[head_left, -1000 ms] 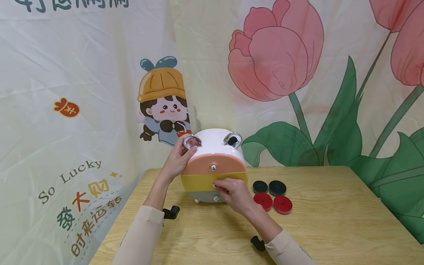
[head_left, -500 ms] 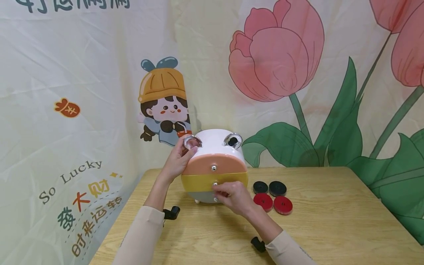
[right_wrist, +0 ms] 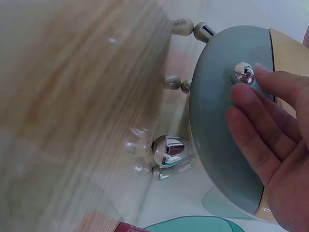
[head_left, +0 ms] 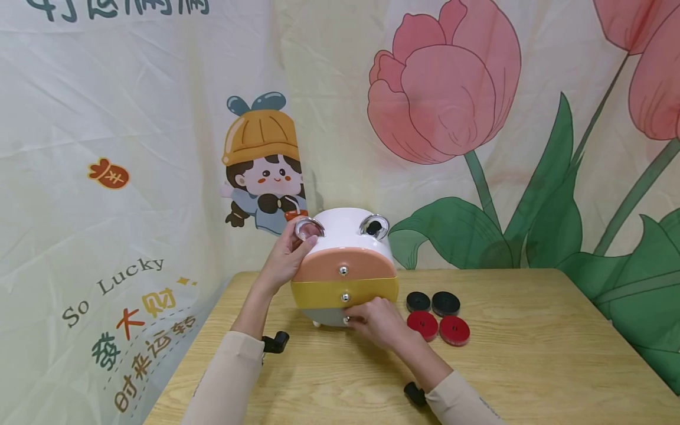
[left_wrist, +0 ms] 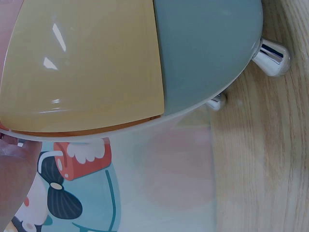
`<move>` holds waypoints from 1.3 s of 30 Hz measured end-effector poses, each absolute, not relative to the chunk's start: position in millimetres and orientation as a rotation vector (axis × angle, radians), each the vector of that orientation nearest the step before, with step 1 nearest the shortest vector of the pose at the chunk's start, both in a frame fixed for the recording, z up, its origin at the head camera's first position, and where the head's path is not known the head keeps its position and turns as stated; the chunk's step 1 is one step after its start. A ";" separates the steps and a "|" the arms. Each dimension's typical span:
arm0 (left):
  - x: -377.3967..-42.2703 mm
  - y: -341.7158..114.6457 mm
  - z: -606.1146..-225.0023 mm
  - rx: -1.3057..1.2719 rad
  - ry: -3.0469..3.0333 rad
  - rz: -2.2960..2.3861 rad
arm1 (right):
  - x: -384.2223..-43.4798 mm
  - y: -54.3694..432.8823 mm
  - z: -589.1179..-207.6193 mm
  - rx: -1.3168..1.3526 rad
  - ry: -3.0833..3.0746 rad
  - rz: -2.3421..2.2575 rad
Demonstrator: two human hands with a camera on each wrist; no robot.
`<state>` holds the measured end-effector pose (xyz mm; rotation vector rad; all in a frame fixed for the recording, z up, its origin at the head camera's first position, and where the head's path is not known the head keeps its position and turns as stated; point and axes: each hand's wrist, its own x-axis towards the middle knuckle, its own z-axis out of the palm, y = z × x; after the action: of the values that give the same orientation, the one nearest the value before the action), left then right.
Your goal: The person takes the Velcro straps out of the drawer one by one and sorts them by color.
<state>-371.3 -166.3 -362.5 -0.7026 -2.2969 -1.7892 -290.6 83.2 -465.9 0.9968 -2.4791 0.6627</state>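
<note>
A rounded frog-like drawer box [head_left: 347, 230] has a white top and silver eye rings. Its drawer fronts are a salmon top one [head_left: 324, 265], a yellow middle one [head_left: 313, 293] and a grey-blue bottom one [head_left: 324, 316]. The yellow front stands slightly proud in the left wrist view. My left hand [head_left: 283, 260] grips the box's upper left side, thumb near the left eye ring [head_left: 310, 228]. My right hand [head_left: 378, 323] is at the bottom drawer's silver knob [right_wrist: 243, 72], thumb and fingertips right beside it, the other fingers loosely bent.
Two black discs [head_left: 445, 303] and two red discs [head_left: 454, 330] lie on the wooden table [head_left: 531, 354] to the right of the box. Behind the table hangs a printed cloth [head_left: 340, 118]. Black wrist-worn pieces [head_left: 275, 342] stick out near both forearms.
My right hand has moved down from the middle drawer's knob to the bottom one, uncovering the middle knob. My left hand has stayed on the box.
</note>
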 end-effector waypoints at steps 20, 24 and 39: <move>-370.3 -167.3 -362.8 -0.693 -2.321 -1.731 | -292.3 77.7 -469.1 0.953 -2.628 0.710; -371.5 -167.3 -363.6 -0.692 -2.316 -1.741 | -292.3 76.3 -469.2 0.954 -2.626 0.711; -371.6 -168.0 -364.7 -0.672 -2.328 -1.720 | -293.6 75.5 -472.7 0.982 -2.579 0.694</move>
<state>-371.6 -168.0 -364.7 -0.6721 -2.3283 -1.7203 -293.6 75.5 -472.7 0.9817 -2.5787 0.6944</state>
